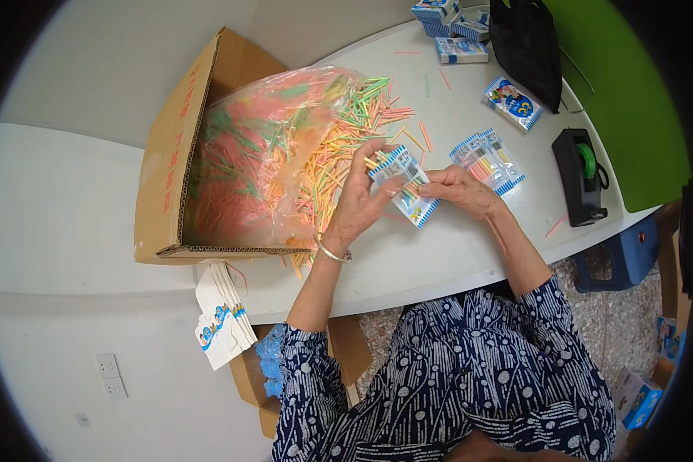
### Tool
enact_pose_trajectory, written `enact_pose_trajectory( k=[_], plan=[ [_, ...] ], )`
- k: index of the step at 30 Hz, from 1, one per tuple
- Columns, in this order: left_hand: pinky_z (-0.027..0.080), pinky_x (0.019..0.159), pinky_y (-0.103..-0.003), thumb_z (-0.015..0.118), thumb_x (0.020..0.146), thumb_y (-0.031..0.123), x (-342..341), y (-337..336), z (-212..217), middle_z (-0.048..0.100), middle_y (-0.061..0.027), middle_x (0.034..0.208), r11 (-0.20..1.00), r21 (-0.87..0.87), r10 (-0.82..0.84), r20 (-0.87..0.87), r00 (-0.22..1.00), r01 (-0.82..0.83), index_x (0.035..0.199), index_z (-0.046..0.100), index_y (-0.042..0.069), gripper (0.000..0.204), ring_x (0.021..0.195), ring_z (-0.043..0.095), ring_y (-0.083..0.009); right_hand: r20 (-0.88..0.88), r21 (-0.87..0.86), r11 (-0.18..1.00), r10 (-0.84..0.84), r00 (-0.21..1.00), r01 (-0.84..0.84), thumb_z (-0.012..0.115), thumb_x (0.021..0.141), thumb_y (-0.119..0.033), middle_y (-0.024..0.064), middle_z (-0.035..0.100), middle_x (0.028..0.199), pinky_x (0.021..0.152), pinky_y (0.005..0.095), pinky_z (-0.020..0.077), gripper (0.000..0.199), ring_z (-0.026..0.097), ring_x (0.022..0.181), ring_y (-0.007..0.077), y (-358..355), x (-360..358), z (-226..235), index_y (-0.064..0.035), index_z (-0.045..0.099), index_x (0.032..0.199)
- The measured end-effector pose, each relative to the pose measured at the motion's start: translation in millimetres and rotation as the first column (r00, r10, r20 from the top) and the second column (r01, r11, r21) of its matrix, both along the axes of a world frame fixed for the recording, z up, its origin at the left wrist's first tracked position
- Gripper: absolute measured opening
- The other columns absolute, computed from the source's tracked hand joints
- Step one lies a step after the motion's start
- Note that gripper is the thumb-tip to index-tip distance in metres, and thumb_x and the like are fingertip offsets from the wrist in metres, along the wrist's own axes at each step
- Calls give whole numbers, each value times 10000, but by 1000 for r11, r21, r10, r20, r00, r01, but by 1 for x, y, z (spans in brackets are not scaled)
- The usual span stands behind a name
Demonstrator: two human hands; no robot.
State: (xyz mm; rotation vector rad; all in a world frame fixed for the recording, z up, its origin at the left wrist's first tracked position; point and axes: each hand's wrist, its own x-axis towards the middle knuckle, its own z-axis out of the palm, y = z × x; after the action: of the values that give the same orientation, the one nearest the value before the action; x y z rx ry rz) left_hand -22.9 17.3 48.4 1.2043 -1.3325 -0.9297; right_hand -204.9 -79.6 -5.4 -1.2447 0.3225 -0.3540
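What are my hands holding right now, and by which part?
A clear packet with blue-striped ends: the left hand grips its left side, and the right hand pinches its right edge.

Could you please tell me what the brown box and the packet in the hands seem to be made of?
The large brown open box: matt corrugated cardboard, its cut edges showing fluting. The small blue-and-white printed packet: probably thin, glossy plastic film, since coloured sticks show through it.

Navy garment [477, 369] with white dots and streaks, and silver-coloured bangle [331, 255].
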Motion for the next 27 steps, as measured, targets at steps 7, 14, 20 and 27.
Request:
enact_pose_trajectory(
  k=[7,14,20,27],
  plan=[
    [475,837,-322,608,874,123,2,0,12,579,-129,1137,989,-140,136,731,668,-48,1257,454,-3,431,1021,583,-161,33,21,1000,-24,999,23,575,930,-227,-10,651,929,793,210,425,299,538,872,36,-1,1,-5,10,645,1097],
    [480,756,-258,569,841,19,-6,-13,14,625,-125,1043,997,54,51,203,978,-63,1219,487,29,387,924,604,-139,4,19,1000,-22,1000,22,628,892,-202,-5,666,914,714,200,438,275,557,808,22,-3,1,-1,-3,662,1079],
    [481,749,-280,610,810,40,-10,-16,12,652,-131,927,1000,-2,28,294,955,-28,1186,476,41,399,900,619,-153,-2,0,997,-75,997,75,657,870,-247,-16,667,840,642,180,419,294,549,726,13,4,2,8,6,682,1017],
    [486,772,-305,629,805,85,-20,-16,21,650,-112,892,998,58,-23,397,917,0,1114,511,24,336,850,634,-187,-125,-160,984,-93,988,72,684,838,-296,-29,629,678,526,200,351,303,486,606,7,4,-3,5,4,711,873]
  ],
)
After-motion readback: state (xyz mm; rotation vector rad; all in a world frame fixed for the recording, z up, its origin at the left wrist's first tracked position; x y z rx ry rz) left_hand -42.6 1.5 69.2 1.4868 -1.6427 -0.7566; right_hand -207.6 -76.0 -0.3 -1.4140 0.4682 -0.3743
